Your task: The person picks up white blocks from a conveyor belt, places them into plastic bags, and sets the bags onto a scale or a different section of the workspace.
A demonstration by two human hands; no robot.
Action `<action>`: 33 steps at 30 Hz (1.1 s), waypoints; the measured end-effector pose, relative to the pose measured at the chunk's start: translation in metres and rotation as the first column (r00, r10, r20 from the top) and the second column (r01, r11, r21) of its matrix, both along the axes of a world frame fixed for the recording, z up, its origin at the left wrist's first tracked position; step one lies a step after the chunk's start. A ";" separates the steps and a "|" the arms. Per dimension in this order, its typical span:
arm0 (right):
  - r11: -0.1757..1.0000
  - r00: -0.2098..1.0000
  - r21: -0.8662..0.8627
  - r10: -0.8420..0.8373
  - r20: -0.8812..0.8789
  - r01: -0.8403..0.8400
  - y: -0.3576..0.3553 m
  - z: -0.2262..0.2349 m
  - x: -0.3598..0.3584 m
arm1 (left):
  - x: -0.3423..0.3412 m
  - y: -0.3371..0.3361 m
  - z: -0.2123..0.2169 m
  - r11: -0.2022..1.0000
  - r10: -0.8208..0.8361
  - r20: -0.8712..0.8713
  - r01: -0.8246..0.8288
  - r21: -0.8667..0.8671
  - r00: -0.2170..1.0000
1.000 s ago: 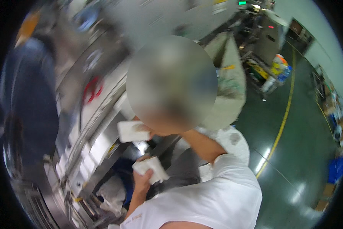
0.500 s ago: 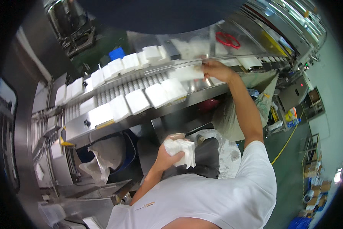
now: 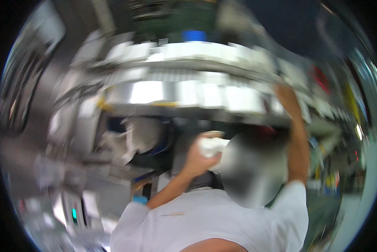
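Observation:
My left hand (image 3: 196, 158) is closed around a wad of folded white sheets, like paper tissues (image 3: 213, 145), held in front of my body below the conveyor. Part of the wad is hidden by a grey blurred oval. My right arm reaches out to the far right of the conveyor (image 3: 178, 75). At its end my right hand (image 3: 285, 97) is smeared by motion, so its fingers and anything in them cannot be made out. Close to its left lies a near row of white folded stacks (image 3: 211, 95).
A far row of white stacks (image 3: 184, 51) runs along the conveyor's other side, with a blue object (image 3: 195, 35) behind it. Red handles (image 3: 321, 79) show at the right. Below the conveyor hangs a pale bag (image 3: 142, 136). A lit green display (image 3: 74, 213) is at lower left.
The view has swung left and blurred, so the conveyor now lies more level across it. My left hand still holds the white wad; my right hand remains over the conveyor.

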State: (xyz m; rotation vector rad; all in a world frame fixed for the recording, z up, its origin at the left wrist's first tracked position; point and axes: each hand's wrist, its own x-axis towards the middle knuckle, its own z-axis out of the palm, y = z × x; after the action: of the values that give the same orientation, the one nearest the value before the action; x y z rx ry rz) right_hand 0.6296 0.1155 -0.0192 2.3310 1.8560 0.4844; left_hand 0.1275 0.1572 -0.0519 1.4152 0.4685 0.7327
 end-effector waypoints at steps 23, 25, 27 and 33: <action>0.963 -0.180 0.199 0.231 -0.956 0.180 -0.088 0.019 -0.333 | -0.010 -0.024 0.036 0.959 0.254 -0.127 -0.232 0.165 0.959; 0.937 -0.119 0.270 0.301 -0.946 0.223 -0.097 0.019 -0.341 | -0.014 -0.031 0.043 0.975 0.223 -0.051 -0.223 0.009 0.974; 0.932 -0.064 0.286 0.307 -0.950 0.224 -0.108 0.028 -0.348 | -0.020 -0.037 0.038 0.975 0.207 -0.031 -0.209 -0.080 0.978; 0.960 -0.103 0.144 0.173 -0.980 0.241 -0.143 0.052 -0.349 | -0.016 -0.047 0.040 0.997 -0.027 -0.085 0.021 -0.072 0.996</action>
State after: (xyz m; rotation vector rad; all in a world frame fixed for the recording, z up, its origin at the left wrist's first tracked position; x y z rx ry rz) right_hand 0.2802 -0.0273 0.0329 3.2083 2.0049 -1.8965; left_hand 0.1117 0.1102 -0.0115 1.3872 0.5386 0.6319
